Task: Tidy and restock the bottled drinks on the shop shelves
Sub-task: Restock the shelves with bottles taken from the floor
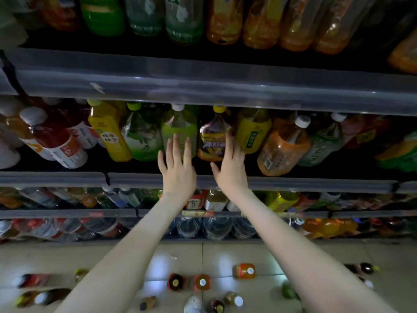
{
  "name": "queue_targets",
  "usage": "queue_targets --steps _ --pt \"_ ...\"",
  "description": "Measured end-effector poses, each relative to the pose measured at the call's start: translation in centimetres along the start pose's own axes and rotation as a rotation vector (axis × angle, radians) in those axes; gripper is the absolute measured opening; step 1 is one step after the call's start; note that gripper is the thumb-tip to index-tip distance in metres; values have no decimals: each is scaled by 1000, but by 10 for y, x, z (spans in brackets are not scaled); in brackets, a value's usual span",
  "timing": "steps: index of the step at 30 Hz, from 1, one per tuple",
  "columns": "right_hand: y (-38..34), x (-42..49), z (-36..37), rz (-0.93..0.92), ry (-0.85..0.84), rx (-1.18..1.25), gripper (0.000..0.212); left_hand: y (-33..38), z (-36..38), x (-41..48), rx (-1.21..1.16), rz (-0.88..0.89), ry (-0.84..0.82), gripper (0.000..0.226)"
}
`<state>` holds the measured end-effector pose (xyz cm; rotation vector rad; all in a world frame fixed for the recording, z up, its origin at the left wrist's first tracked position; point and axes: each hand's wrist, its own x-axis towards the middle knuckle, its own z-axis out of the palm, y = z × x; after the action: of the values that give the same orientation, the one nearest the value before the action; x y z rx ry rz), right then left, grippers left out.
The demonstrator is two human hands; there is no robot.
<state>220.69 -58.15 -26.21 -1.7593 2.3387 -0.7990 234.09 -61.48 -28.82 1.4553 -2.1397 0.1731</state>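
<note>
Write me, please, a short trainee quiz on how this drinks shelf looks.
1. True or false: the left hand is curled round a bottle.
2. The green bottle behind the left hand has a cap that is: A white, B red, C black?
3. Fill in: spare bottles stand on the tiled ___.
Key: 1 false, its fingers are straight; 2 A; 3 floor.

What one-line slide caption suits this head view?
Left hand and right hand reach to green bottle and purple-labelled bottle on the shelf.
</note>
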Motion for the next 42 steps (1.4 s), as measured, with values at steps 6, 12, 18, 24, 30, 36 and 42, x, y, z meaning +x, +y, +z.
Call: queue_targets --steps 6,12,18,24,30,36,42 --pt "116 -86 -13 -57 -244 75 39 76 26 -85 -226 232 -182 57" --pt "267 -120 -18 274 -329 101 43 147 86 -131 -192 145 -576 41" --pt "355 -91 1 383 -281 199 78 210 161 -146 -347 -168 -510 47" --pt "410 -60 20 387 6 16 71 280 232 -133 -519 -156 -395 58" --pt "449 -42 24 172 104 24 62 319 273 -101 -579 -48 -197 63" --pt "469 -50 35 9 339 299 44 340 302 -109 -558 -118 187 36" --pt "482 -65 53 -57 466 318 40 338 315 -135 -604 -49 384 42"
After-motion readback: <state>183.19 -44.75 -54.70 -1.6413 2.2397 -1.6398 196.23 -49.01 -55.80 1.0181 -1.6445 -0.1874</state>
